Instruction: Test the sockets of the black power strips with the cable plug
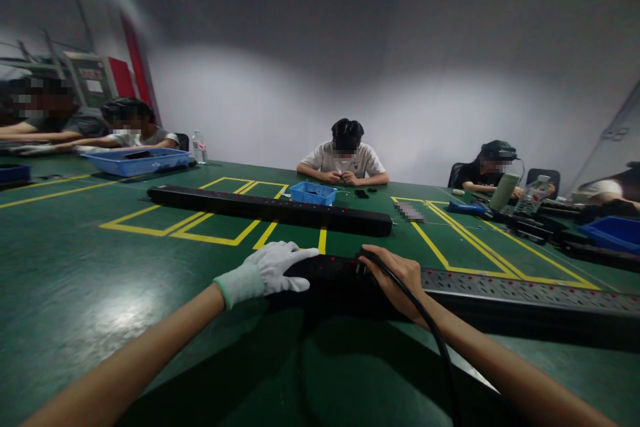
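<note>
At the near power strip (530, 295), a black cable (437, 333) is pinched by the right hand (397, 275); the strip's left end is straddled by the spread left hand (280, 269). Plugging seems in hand, careful alignment called for.

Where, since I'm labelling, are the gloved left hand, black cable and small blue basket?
Gloved left hand (278, 268): head view, back of hand.
Black cable (441, 345): head view, lower stretch.
Small blue basket (313, 198): head view, front wall.
</note>
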The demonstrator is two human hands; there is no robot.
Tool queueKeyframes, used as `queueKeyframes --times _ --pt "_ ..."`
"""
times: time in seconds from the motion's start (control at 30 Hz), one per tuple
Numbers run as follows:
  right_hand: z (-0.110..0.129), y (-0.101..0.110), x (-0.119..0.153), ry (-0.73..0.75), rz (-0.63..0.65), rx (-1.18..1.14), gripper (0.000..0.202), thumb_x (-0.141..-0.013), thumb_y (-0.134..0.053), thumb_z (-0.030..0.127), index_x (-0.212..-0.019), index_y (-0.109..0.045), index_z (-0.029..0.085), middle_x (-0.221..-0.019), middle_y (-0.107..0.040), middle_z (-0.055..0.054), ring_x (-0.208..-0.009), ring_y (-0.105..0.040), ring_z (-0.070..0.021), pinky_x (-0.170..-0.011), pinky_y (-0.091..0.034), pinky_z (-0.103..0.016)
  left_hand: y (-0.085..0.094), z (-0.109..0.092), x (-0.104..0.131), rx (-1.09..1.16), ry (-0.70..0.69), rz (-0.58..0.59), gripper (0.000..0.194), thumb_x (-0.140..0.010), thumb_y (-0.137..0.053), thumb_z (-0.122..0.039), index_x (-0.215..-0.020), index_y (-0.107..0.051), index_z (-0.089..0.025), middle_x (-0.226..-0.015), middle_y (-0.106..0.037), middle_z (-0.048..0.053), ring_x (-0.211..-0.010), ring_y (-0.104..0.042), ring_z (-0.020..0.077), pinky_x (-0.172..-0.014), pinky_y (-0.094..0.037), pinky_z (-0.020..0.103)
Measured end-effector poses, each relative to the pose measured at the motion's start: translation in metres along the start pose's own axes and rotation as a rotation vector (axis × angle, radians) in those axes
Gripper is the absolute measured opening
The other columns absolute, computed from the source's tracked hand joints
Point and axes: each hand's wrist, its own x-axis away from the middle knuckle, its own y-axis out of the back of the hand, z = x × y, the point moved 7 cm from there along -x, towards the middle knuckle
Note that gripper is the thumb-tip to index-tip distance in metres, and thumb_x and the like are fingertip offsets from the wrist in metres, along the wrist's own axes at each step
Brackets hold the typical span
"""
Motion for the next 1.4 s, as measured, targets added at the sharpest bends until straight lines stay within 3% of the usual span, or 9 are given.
queueKeyframes --times 0.13,0.2,0.3,0.4,0.5,0.77,1.0,1.27,1.4 --pt "-0.023 0.036 -0.022 -0.167 -0.298 -0.175 0.025 -0.09 -0.047 0.036 -0.11 -0.051 0.021 -0.106 -0.062 -0.008 -0.064 -0.064 -0.0127 -0.055 -0.05 -0.024 0.003 -0.002 0.001 0.01 0.013 -0.008 0.061 -0.081 -0.044 -0.06 -0.136 -0.032 -0.036 -0.109 -0.054 0.006 -0.092 -0.054 0.0238 -0.081 -0.041 0.037" --pt "-0.027 0.048 -0.034 -0.185 -0.333 -0.197 0.026 -0.089 -0.048 0.038 -0.108 -0.051 0.02 -0.107 -0.06 -0.008 -0.06 -0.062 -0.0118 -0.053 -0.049 -0.024 0.004 -0.002 0.001 0.017 0.022 -0.01 0.061 -0.08 -0.046 -0.059 -0.135 -0.034 -0.036 -0.107 -0.054 0.006 -0.092 -0.054 0.0236 -0.08 -0.041 0.036" --pt "-0.013 0.041 -0.043 -0.08 -0.135 -0.14 0.021 -0.088 -0.051 0.036 -0.103 -0.054 0.021 -0.102 -0.062 -0.005 -0.075 -0.063 -0.0148 -0.066 -0.05 -0.027 0.004 -0.001 0.001 0.027 0.025 -0.02 0.06 -0.079 -0.048 -0.057 -0.134 -0.035 -0.036 -0.108 -0.054 0.005 -0.092 -0.054 0.023 -0.082 -0.041 0.036" --pt "0.009 0.015 -0.032 0.062 0.169 -0.059 0.016 -0.089 -0.051 0.032 -0.101 -0.055 0.023 -0.1 -0.064 -0.002 -0.089 -0.062 -0.0158 -0.077 -0.048 -0.027 0.003 0.0 0.001 0.027 0.024 -0.032 0.06 -0.08 -0.047 -0.057 -0.134 -0.034 -0.037 -0.11 -0.054 0.005 -0.093 -0.054 0.0228 -0.082 -0.041 0.036" --pt "0.02 -0.007 -0.021 0.098 0.323 0.007 0.018 -0.09 -0.048 0.034 -0.103 -0.054 0.023 -0.104 -0.063 -0.002 -0.09 -0.063 -0.0149 -0.076 -0.048 -0.025 0.001 0.001 0.001 0.02 0.009 -0.041 0.058 -0.081 -0.045 -0.058 -0.134 -0.034 -0.037 -0.11 -0.054 0.004 -0.093 -0.054 0.0228 -0.082 -0.041 0.036" --pt "0.03 -0.028 -0.036 0.147 0.381 0.211 0.018 -0.09 -0.049 0.031 -0.103 -0.055 0.02 -0.097 -0.064 -0.005 -0.09 -0.061 -0.0166 -0.072 -0.044 -0.025 -0.002 0.002 0.0 0.035 -0.003 -0.035 0.058 -0.08 -0.046 -0.058 -0.133 -0.035 -0.037 -0.109 -0.054 0.004 -0.094 -0.054 0.0221 -0.081 -0.04 0.033" --pt "0.063 -0.021 -0.041 0.268 0.473 0.316 0.021 -0.092 -0.045 0.033 -0.097 -0.058 0.017 -0.088 -0.063 -0.008 -0.08 -0.058 -0.0183 -0.064 -0.04 -0.026 -0.003 0.004 0.0 0.05 -0.016 -0.038 0.059 -0.08 -0.045 -0.061 -0.133 -0.036 -0.037 -0.108 -0.054 0.004 -0.093 -0.054 0.0225 -0.081 -0.04 0.033" --pt "0.045 -0.02 -0.043 0.207 0.495 0.363 0.015 -0.088 -0.053 0.028 -0.098 -0.058 0.018 -0.089 -0.065 -0.007 -0.084 -0.06 -0.0194 -0.066 -0.041 -0.026 0.001 -0.002 0.003 -0.009 -0.03 -0.036 0.062 -0.082 -0.042 -0.058 -0.138 -0.026 -0.038 -0.115 -0.052 0.006 -0.096 -0.054 0.0245 -0.082 -0.041 0.036" --pt "0.053 -0.024 -0.039 0.248 0.494 0.348 0.018 -0.091 -0.047 0.029 -0.098 -0.058 0.017 -0.088 -0.065 -0.007 -0.081 -0.06 -0.0186 -0.066 -0.041 -0.026 0.002 -0.003 0.003 -0.023 -0.033 -0.04 0.062 -0.082 -0.042 -0.059 -0.138 -0.026 -0.038 -0.115 -0.052 0.007 -0.097 -0.053 0.0245 -0.082 -0.041 0.036"
